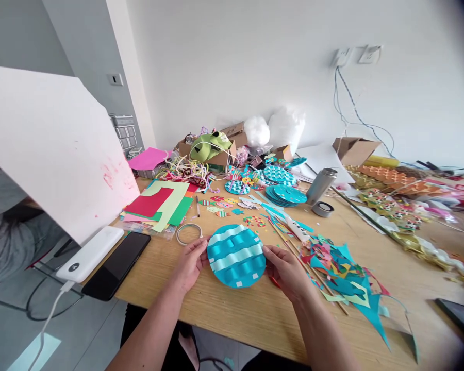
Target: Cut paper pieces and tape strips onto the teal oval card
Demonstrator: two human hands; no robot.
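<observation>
Our left hand and right hand pinch opposite edges of the blue disc, lower centre of the frame. Squeezing too hard could crease it or loosen its wavy strips; a sideways sweep could scatter the paper scraps, lower right.

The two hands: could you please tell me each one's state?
Left hand: holding the blue disc by its left edge.
Right hand: holding its right edge.
</observation>
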